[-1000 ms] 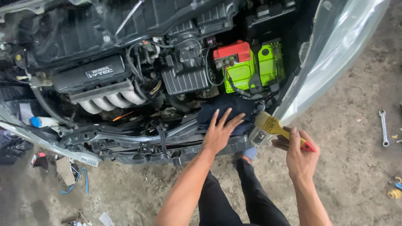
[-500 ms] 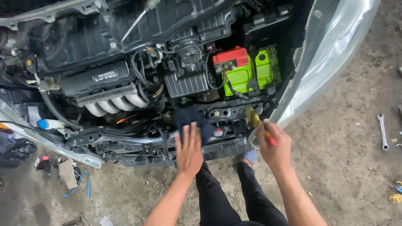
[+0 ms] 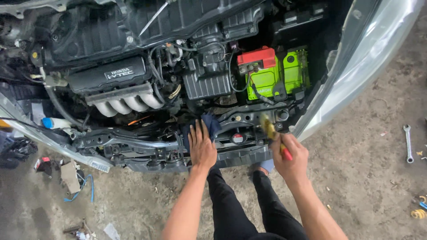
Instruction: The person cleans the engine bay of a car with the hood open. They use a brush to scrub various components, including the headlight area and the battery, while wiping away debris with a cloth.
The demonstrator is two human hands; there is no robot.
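I stand at the open front of a car's engine bay. My left hand [image 3: 202,146] lies flat, fingers spread, on a dark blue cloth [image 3: 211,123] draped over the front crossmember [image 3: 133,141]. My right hand [image 3: 290,153] grips a paintbrush [image 3: 269,127] with a red handle and yellowish bristles; the bristles rest on the metal support just below the bright green battery [image 3: 275,75] with its red terminal cover [image 3: 256,57]. The brush is blurred.
Black engine cover [image 3: 106,75] and silver intake pipes [image 3: 129,103] sit at left. A silver body panel [image 3: 356,58] leans at right. A wrench [image 3: 408,142] lies on the concrete floor at right. Scraps and a blue wire [image 3: 84,189] litter the ground at lower left.
My left hand slid left along the crossmember onto the blue cloth. My right hand brought the brush in from the right, down to the metal below the battery.
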